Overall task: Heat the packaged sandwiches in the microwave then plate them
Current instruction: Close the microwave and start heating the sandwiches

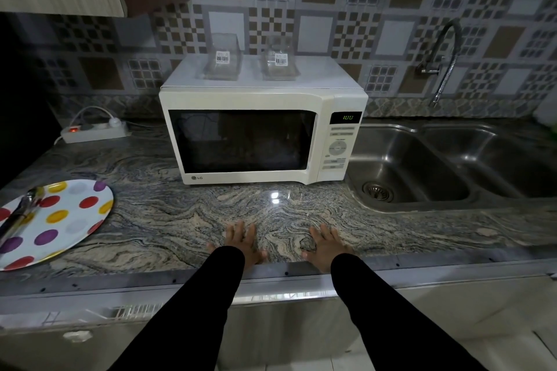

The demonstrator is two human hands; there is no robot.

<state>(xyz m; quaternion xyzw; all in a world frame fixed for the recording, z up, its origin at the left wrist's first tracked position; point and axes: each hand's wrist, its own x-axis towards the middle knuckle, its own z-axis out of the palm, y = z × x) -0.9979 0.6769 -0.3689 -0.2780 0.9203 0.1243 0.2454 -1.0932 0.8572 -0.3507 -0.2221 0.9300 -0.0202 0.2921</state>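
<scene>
- Marbled grey-and-tan stone makes up the bench (168, 220) that we stand at, seen from the head camera.
- We rest our left hand (241, 242) flat on the bench near its front edge, fingers straight and spread, grasping nothing.
- We rest our right hand (327, 245) the same way just to the right, released, palm down, with a strip of bare stone between the two hands.
- Both arms wear black sleeves (193, 310).
- A cream microwave (259, 135) sits at the back of the bench straight ahead of us, its door closed and its window dark; green digits glow on its display (346, 117), too blurred for us to read.
- Two clear plastic sandwich packages stand on the microwave's top, apart from each other: the left package (223, 59) and the right package (280, 60), each with a white barcode label. We cannot tell what is inside them.
- A polka-dot plate (60, 220) lies on the bench at far left, well apart from our hands, with cutlery (22, 211) lying on it.
- A power strip (95, 129) with a red lit switch lies left of the microwave.
- A steel double sink (437, 166) is set into the bench to the right, below a wall tap (443, 60).
</scene>
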